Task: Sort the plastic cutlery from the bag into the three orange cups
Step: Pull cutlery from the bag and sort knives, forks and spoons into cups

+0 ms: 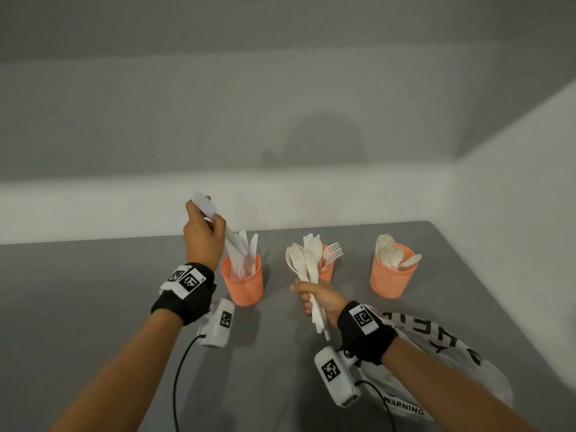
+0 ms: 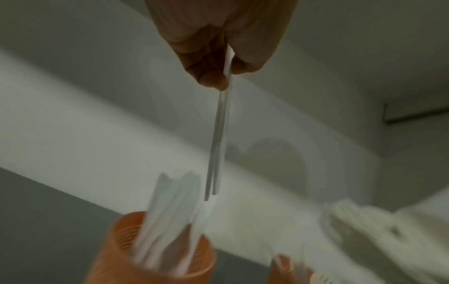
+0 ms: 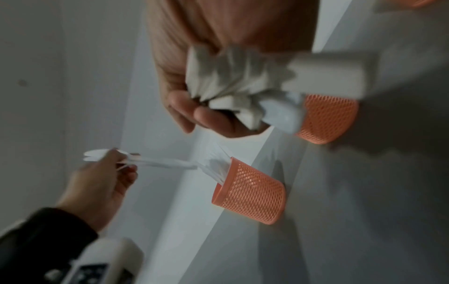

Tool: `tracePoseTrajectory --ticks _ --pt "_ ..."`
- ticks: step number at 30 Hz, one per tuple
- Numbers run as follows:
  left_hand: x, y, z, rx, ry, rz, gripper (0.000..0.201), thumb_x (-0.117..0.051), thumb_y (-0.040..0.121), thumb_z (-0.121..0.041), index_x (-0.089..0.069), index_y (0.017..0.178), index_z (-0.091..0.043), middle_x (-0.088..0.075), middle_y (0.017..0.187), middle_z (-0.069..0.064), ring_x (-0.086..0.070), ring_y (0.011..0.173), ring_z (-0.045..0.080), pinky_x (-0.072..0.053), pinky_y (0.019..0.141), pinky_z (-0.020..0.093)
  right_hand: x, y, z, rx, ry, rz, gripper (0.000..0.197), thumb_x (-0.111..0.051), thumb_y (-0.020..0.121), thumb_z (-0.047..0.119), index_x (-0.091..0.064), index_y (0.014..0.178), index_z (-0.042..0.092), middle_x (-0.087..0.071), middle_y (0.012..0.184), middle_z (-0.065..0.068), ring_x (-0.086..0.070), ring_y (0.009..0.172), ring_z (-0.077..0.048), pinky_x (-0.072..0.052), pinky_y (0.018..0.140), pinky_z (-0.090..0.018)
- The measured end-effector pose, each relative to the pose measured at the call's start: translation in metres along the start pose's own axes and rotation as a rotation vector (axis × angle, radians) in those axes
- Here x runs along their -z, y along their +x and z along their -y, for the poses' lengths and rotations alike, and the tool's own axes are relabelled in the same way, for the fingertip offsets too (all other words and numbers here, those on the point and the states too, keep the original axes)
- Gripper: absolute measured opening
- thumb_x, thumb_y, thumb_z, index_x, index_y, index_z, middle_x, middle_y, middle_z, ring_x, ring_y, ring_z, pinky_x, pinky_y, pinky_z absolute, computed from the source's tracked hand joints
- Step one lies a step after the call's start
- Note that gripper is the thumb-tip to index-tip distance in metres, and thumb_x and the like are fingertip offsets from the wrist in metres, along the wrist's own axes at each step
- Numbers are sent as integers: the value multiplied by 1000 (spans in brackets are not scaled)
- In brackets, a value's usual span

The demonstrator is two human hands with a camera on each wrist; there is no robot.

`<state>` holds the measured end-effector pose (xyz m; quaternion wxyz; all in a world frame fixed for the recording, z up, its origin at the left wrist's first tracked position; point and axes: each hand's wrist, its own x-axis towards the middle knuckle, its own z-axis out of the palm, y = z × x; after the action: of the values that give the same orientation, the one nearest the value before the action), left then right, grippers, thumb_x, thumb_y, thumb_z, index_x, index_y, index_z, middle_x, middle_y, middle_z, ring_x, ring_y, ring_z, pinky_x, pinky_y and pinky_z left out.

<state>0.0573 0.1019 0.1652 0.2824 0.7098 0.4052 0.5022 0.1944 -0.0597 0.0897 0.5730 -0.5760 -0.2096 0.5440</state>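
Three orange mesh cups stand in a row on the grey table. My left hand (image 1: 204, 226) pinches two white knives (image 2: 219, 146) by their upper ends, their lower tips over the left cup (image 1: 242, 283), which holds several white knives. My right hand (image 1: 314, 299) grips a mixed bunch of cream cutlery (image 1: 307, 266) upright, in front of the middle cup (image 1: 327, 271), which holds forks. The right cup (image 1: 391, 275) holds spoons. The plastic bag (image 1: 436, 353) lies under my right forearm.
A white wall runs along the table's far edge and right side, close behind the cups. Black cables hang from both wrist cameras over the near table. Bare grey table surface (image 1: 78, 291) spreads left of the left cup.
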Motion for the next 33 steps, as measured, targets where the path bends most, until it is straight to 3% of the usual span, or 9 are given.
tracePoseTrajectory --ticks 6,13,16,18,21,23,26,30,33 --pt "-12 -12 46 -11 185 210 36 -49 88 -5 -36 122 2 -58 85 19 -57 72 34 -42 60 34 0 7 5 -46 49 25 17 -45 89 4 -54 85 18 -38 37 10 -33 31 -3 -29 34 -15" --pt "-27 -19 67 -76 299 340 65 -49 83 5 -26 142 -10 -50 58 10 -46 48 24 -35 45 29 6 11 8 -66 45 54 18 -42 91 7 -56 93 18 -40 41 10 -34 31 -1 -30 35 -14" --pt "-33 -21 76 -47 332 425 58 -49 85 4 -33 140 -8 -62 95 22 -59 74 36 -46 66 36 7 12 8 -85 72 71 19 -41 90 5 -54 91 19 -39 40 10 -34 31 -2 -30 36 -14" --pt "-35 -27 80 -79 446 471 53 -51 85 3 -39 136 -2 -52 128 24 -57 103 42 -46 84 43 5 12 8 -91 75 73 20 -40 90 4 -52 86 20 -39 39 11 -34 31 -2 -31 36 -15" --pt "-33 -36 77 -232 589 313 53 -56 84 -16 -45 133 1 -47 134 27 -47 117 45 -42 93 51 2 12 10 -86 58 91 22 -40 90 3 -49 81 21 -37 38 11 -32 30 -1 -30 36 -14" --pt "-31 -43 61 -258 397 180 60 -46 84 -37 -45 133 -2 -50 130 20 -47 115 34 -40 96 39 -1 10 11 -72 60 142 25 -40 91 2 -48 78 22 -36 37 11 -32 30 -1 -29 36 -14" --pt "-29 -60 15 128 -232 350 65 -60 79 -46 -46 131 -9 -60 102 0 -57 85 8 -45 74 9 -9 5 13 -87 84 245 25 -42 89 0 -47 75 21 -36 36 10 -33 31 -2 -30 38 -14" --pt "-29 -87 -12 656 -654 854 58 -69 69 -54 -61 102 -7 -63 60 -5 -58 50 13 -51 51 19 -25 -1 11 -163 57 437 11 -45 72 7 -44 71 18 -37 36 9 -40 37 -5 -37 45 -16" --pt "-29 -93 -13 738 -670 865 26 -60 85 -29 -67 93 -6 -68 66 7 -59 45 14 -51 47 23 -29 -6 8 -214 0 462 6 -47 71 11 -47 70 16 -41 41 7 -44 40 -7 -42 48 -19"
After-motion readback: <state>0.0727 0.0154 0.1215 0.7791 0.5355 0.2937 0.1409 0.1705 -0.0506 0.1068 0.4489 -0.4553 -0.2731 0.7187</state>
